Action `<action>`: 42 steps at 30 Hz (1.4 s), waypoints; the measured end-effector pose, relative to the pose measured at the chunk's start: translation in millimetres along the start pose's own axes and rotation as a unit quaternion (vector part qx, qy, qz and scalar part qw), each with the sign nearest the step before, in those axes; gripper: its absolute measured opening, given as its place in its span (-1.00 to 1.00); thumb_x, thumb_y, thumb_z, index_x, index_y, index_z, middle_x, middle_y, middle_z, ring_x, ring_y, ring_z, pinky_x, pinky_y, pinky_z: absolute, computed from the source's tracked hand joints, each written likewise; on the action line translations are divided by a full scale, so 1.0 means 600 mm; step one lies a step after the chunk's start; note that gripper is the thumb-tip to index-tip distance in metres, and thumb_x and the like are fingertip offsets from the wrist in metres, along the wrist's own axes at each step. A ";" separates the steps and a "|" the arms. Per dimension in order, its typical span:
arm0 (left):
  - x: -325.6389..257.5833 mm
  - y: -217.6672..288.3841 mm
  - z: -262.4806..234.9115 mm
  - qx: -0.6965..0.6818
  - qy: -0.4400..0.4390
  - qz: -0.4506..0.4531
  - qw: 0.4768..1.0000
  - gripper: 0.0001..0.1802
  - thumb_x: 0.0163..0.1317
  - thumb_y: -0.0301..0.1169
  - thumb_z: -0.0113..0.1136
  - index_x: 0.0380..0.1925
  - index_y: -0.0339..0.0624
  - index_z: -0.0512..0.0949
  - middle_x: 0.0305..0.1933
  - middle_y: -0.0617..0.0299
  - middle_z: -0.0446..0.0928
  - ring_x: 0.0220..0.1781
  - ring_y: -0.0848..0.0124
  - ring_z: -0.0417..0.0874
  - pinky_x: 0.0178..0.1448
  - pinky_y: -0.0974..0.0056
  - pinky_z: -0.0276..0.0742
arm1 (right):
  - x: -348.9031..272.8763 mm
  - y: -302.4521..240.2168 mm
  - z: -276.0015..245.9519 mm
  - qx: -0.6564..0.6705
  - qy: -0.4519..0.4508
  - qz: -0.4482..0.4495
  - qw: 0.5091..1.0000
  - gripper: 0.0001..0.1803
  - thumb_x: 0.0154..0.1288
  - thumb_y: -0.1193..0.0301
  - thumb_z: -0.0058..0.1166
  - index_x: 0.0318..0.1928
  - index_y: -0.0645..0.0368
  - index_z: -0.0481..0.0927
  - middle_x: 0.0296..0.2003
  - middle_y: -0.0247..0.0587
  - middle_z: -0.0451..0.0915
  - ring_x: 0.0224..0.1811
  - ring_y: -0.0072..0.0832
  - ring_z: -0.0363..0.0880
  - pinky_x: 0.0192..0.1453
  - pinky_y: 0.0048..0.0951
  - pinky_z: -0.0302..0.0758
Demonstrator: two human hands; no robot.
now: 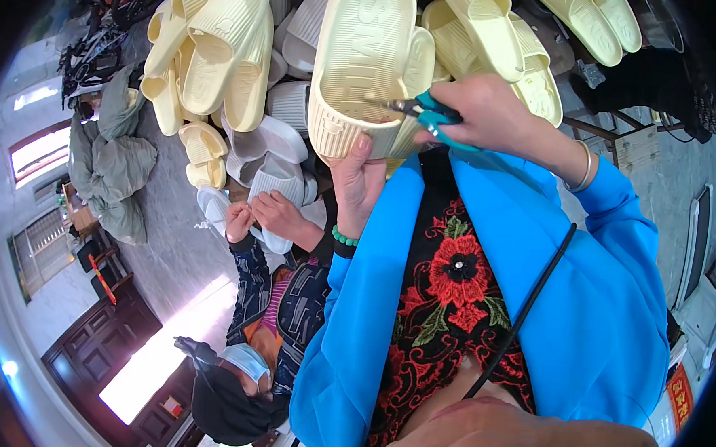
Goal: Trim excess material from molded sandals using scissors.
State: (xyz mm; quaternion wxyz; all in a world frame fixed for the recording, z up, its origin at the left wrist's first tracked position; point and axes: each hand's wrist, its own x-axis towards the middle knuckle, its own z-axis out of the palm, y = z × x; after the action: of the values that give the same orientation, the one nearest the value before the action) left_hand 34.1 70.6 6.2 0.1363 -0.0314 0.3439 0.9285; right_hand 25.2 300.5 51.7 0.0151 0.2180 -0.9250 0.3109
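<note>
Blue sleeves (612, 318) fill the lower half of the head view, over a black front with red flowers (456, 281), and a black cord (532, 293) runs across the chest. From these sleeves two hands reach up to one pale yellow slipper (358, 58).

Left hand (356, 183) is closed on the slipper's lower edge, thumb pressed on the ribbed sole rim, holding it upright with the sole toward the camera. A green bead bracelet (343, 237) sits on that wrist.

Right hand (485, 117) is closed around one pair of teal-handled scissors (428, 114); the blade tips touch the slipper's edge just above the left thumb. Whether the blades are parted cannot be told. One thin bangle (584, 166) circles the right wrist.

Behind the slipper lies a heap: about five more yellow slippers to the upper left (213, 46), roughly four more at the top right (505, 37), and several white ones (269, 138) between and below, too overlapped to count exactly.

One other person (272, 316) sits at lower left in a dark patterned top, with two hands (261, 214) on a white slipper (275, 179). Grey sacks (118, 162) lie at far left.
</note>
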 end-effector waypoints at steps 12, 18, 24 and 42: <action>-0.003 -0.001 0.000 0.000 -0.005 -0.012 1.000 -0.25 0.14 -0.53 0.32 0.33 -0.10 0.22 0.31 0.12 0.37 0.31 0.18 0.41 0.41 -0.05 0.29 | -0.001 -0.015 -0.019 0.011 -0.019 -0.037 0.999 -0.36 -0.01 -0.13 0.31 -0.41 0.25 0.44 -0.59 -0.02 0.47 -0.45 -0.02 0.53 -0.39 -0.09 0.43; -0.010 0.000 0.018 -0.025 0.012 -0.023 0.999 -0.30 0.11 -0.60 0.31 0.28 -0.16 0.28 0.21 0.15 0.46 0.21 0.23 0.50 0.30 0.06 0.43 | 0.003 -0.023 -0.025 0.018 -0.013 -0.048 0.999 -0.37 0.00 -0.11 0.30 -0.40 0.25 0.41 -0.59 -0.01 0.48 -0.46 -0.01 0.53 -0.39 -0.08 0.44; -0.008 0.001 0.022 -0.028 0.013 -0.029 0.999 -0.31 0.11 -0.60 0.31 0.27 -0.17 0.29 0.19 0.13 0.47 0.20 0.22 0.52 0.29 0.07 0.44 | 0.003 -0.025 -0.022 0.013 -0.011 -0.045 0.999 -0.41 0.01 -0.07 0.30 -0.40 0.24 0.42 -0.59 -0.02 0.49 -0.47 -0.03 0.55 -0.39 -0.10 0.45; -0.001 -0.004 0.005 -0.043 0.000 -0.049 0.998 -0.32 0.14 -0.61 0.29 0.28 -0.18 0.28 0.22 0.10 0.45 0.22 0.20 0.51 0.32 0.07 0.43 | 0.001 -0.012 -0.014 0.035 -0.037 0.015 0.999 -0.43 0.05 -0.10 0.28 -0.43 0.21 0.48 -0.64 -0.07 0.49 -0.53 -0.07 0.56 -0.46 -0.13 0.44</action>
State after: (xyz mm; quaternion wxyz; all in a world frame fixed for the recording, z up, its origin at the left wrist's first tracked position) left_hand 35.3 74.2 7.1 0.1798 -0.0536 0.3016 0.9348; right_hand 27.0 299.8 62.6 -0.0314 0.2153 -0.9168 0.3350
